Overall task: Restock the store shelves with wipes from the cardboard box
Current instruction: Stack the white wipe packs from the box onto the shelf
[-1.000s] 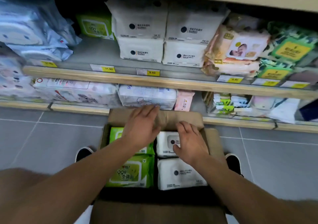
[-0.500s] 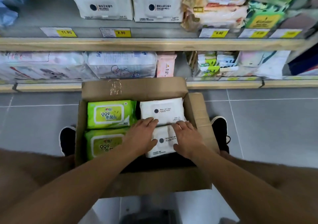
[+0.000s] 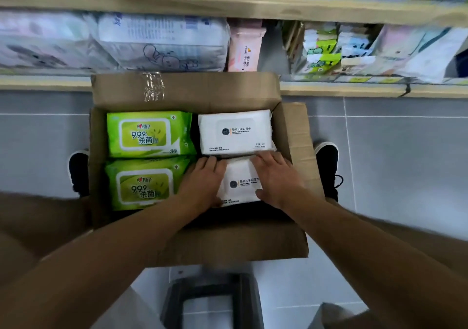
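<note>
Shelves (image 3: 228, 7) run across the top of view, w/ packs on the lower level behind a wood lip. Cardboard box (image 3: 293, 136) sits on the floor just in front, flaps open. Inside: two green packs (image 3: 149, 132) stacked along the box's left wall, a white pack (image 3: 235, 131) in the far right corner, and a second white wipes pack (image 3: 238, 184) in the near right corner, tilted up a bit at its far edge.

That near pack is the one in play. Its long axis runs left-right, roughly parallel to the shelf front, and it lies btwn both hands. Left hand (image 3: 202, 184) presses its left end, fingers fairly straight; right hand (image 3: 276, 177) covers its right end, fingers draped over the far edge, thumb on top. Looks like a two-handed squeeze, not a curled grip, tho fingertips are partly hidden. Both hands equally near. Next prob. a lift straight up, then forward to the shelf.
</note>
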Motion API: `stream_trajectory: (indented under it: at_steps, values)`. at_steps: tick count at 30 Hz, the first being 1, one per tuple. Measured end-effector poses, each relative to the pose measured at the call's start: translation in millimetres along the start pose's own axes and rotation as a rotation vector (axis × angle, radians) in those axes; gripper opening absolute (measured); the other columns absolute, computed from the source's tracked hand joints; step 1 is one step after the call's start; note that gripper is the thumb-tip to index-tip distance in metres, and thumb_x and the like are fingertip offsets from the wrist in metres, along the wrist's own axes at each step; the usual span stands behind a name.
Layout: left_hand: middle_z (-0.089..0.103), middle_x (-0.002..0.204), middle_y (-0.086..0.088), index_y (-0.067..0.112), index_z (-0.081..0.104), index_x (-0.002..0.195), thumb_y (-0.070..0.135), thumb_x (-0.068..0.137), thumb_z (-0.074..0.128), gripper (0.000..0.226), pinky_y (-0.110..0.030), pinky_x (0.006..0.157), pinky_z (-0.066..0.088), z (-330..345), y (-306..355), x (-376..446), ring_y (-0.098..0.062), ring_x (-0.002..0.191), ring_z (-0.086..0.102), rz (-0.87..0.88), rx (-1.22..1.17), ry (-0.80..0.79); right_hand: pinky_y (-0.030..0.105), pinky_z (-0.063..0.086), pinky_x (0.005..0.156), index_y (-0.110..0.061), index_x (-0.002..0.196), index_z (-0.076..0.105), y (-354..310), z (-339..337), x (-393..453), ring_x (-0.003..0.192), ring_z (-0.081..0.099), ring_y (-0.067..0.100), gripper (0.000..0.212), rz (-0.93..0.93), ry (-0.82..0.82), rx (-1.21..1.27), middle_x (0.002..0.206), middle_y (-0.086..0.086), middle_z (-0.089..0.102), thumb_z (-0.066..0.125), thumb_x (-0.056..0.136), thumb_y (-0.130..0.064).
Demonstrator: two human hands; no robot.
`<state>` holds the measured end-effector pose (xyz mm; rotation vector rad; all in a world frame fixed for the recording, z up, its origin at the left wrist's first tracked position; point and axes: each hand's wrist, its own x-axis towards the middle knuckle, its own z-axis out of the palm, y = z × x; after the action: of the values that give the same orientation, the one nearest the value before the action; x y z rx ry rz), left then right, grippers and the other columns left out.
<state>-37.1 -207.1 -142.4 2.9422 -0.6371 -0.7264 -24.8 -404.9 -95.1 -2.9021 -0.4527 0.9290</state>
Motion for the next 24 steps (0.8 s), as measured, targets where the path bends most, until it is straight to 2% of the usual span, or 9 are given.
stream_trajectory:
  at_steps: [2,6,9,11,15,17,20,22,24]
  values:
    - [0.053,0.11,-0.008,0.014,0.048,0.121,0.038,0.038,0.087,0.094,-0.039,0.079,0.049,7,-5,-5,-0.03,0.099,0.052,0.092,0.003,0.121,0.041,0.018,0.116,-0.022,0.147,0.021,-3,5,7,0.142,0.016,0.025,0.085,-0.016,-0.044,-0.027,0.153,0.001,0.02,0.07,0.079,-0.036]
    - [0.055,0.11,-0.008,0.018,0.05,0.117,0.018,0.062,0.066,0.057,-0.038,0.081,0.047,13,-12,-16,-0.029,0.101,0.051,0.315,-0.073,0.251,0.046,0.03,0.111,-0.024,0.149,0.014,-12,19,22,0.137,0.029,0.027,0.109,-0.053,-0.222,-0.057,0.151,0.002,0.027,0.079,0.066,-0.048]
    - [0.056,0.112,-0.007,0.019,0.053,0.121,0.018,0.075,0.046,0.047,-0.037,0.084,0.048,13,-19,-18,-0.028,0.104,0.048,0.356,-0.178,0.235,0.045,0.032,0.109,-0.023,0.152,0.007,-12,20,30,0.136,0.032,0.03,0.123,-0.062,-0.308,-0.038,0.153,0.007,0.028,0.084,0.059,-0.05]
    - [0.059,0.11,-0.006,0.017,0.063,0.115,0.027,0.075,0.051,0.042,-0.039,0.085,0.05,8,-23,-12,-0.029,0.103,0.052,0.324,-0.274,0.233,0.046,0.038,0.105,-0.024,0.15,0.011,-11,17,33,0.133,0.036,0.032,0.122,-0.076,-0.301,-0.048,0.15,0.009,0.032,0.085,0.057,-0.05]
    - [0.057,0.125,-0.009,0.013,0.064,0.119,0.051,0.077,0.049,0.058,-0.036,0.101,0.04,-22,-26,17,-0.031,0.117,0.05,0.102,-0.453,0.312,0.05,0.03,0.109,-0.021,0.15,0.009,-14,22,23,0.136,0.028,0.036,0.117,-0.116,-0.252,-0.114,0.151,0.013,0.026,0.082,0.062,-0.049]
    - [0.049,0.137,-0.013,0.01,0.054,0.13,0.048,0.078,0.054,0.064,-0.04,0.107,0.036,-35,-28,39,-0.033,0.127,0.043,0.065,-0.425,0.318,0.05,0.026,0.11,-0.021,0.15,0.007,-15,28,14,0.138,0.025,0.038,0.113,-0.143,-0.201,-0.153,0.151,0.013,0.024,0.078,0.066,-0.048]
    - [0.028,0.153,-0.013,0.011,0.031,0.145,0.035,0.08,0.062,0.076,-0.044,0.112,0.027,-45,-30,70,-0.031,0.141,0.025,0.039,-0.289,0.168,0.045,0.027,0.109,-0.022,0.147,0.012,-11,31,5,0.132,0.03,0.035,0.104,-0.179,-0.124,-0.164,0.144,0.008,0.031,0.075,0.068,-0.045]
    - [0.017,0.157,-0.009,0.014,0.019,0.149,0.033,0.081,0.062,0.083,-0.048,0.114,0.022,-46,-29,84,-0.027,0.144,0.016,-0.02,-0.237,0.082,0.044,0.028,0.107,-0.023,0.146,0.014,-6,31,2,0.128,0.033,0.032,0.102,-0.19,-0.09,-0.147,0.139,0.006,0.034,0.075,0.067,-0.043]
    - [0.018,0.155,-0.005,0.017,0.016,0.15,0.034,0.077,0.066,0.09,-0.05,0.112,0.024,-46,-25,90,-0.028,0.14,0.018,-0.089,-0.197,0.051,0.043,0.028,0.107,-0.023,0.145,0.016,-3,33,0,0.125,0.035,0.03,0.1,-0.191,-0.068,-0.123,0.137,0.004,0.036,0.075,0.067,-0.042]
